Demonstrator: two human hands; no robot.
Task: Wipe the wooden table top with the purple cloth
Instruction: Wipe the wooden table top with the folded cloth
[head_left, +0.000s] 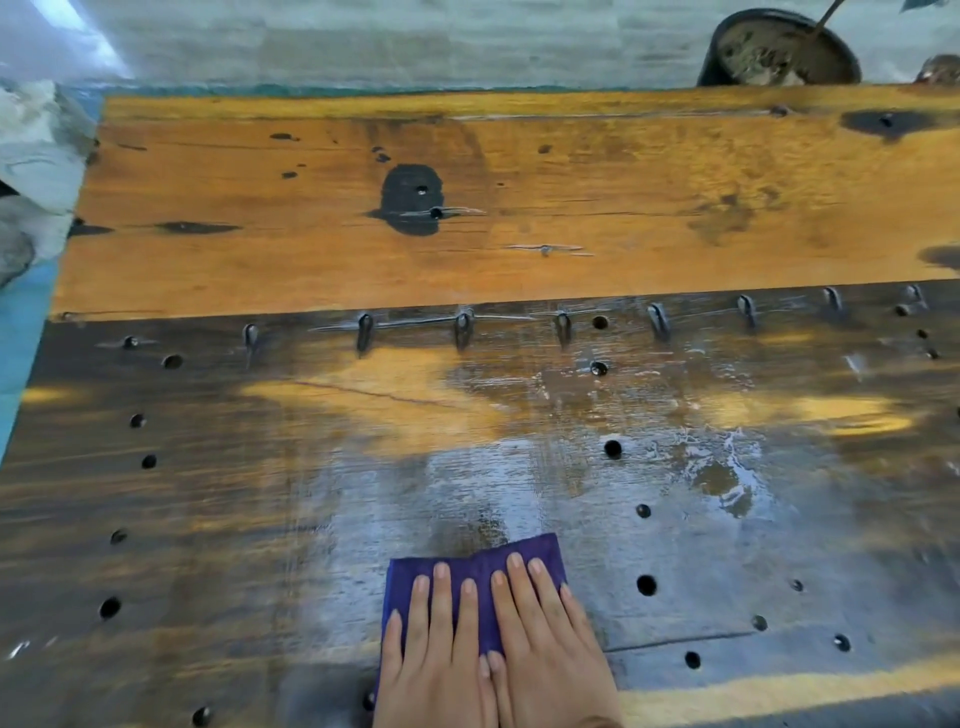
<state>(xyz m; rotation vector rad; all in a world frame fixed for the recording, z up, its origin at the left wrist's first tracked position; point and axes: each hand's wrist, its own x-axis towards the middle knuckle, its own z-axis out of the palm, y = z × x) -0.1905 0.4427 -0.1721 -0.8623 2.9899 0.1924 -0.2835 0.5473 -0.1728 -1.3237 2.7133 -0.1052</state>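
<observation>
You were in the middle of a wiping stroke on the wooden table top of stained, hole-drilled planks (363, 260), and the advice for that step was simple: keep both palms flat, keep the pressure even, and carry the cloth in overlapping passes towards the wet patch rather than scrubbing on one spot.

Your left hand (439, 649) lay flat on the left part of the folded purple cloth (478, 566), its fingers straight and a little spread, pressing down and curled round nothing. The cloth itself sat near the table's front edge, roughly in the middle, flat against the darker near plank. Your right hand (550, 644) lay just beside the left, touching it at the thumbs, with straight fingers laid over the right part of the cloth; its outer fingers reached past the cloth's edge onto bare wood. You would probably have done well to draw that hand inward, so the cloth moved whole.

Further right a shiny puddle of water (722, 478) stood on the plank, likely your next ground. Beyond the far right corner stood a black round plant pot filled with soil (779, 52).
</observation>
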